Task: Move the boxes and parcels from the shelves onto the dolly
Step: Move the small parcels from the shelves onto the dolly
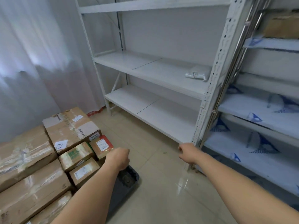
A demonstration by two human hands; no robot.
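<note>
A white metal shelf unit (161,73) stands ahead, its boards bare except for one white parcel bag (197,73) at the right end of the middle board. Several taped cardboard boxes (68,128) are stacked on a dark dolly (127,181) at the lower left. My left hand (119,158) hangs over the dolly's near corner beside a small red-labelled box (102,145), fingers curled, holding nothing. My right hand (188,153) is loosely curled and holds nothing, in front of the shelf's lower right post.
A second rack (258,110) with blue-printed white boards stands at the right; a brown cardboard box (281,26) sits on its upper shelf. A steel ladder (239,50) leans between the racks. White curtains hang at the left. Tiled floor lies between dolly and shelves.
</note>
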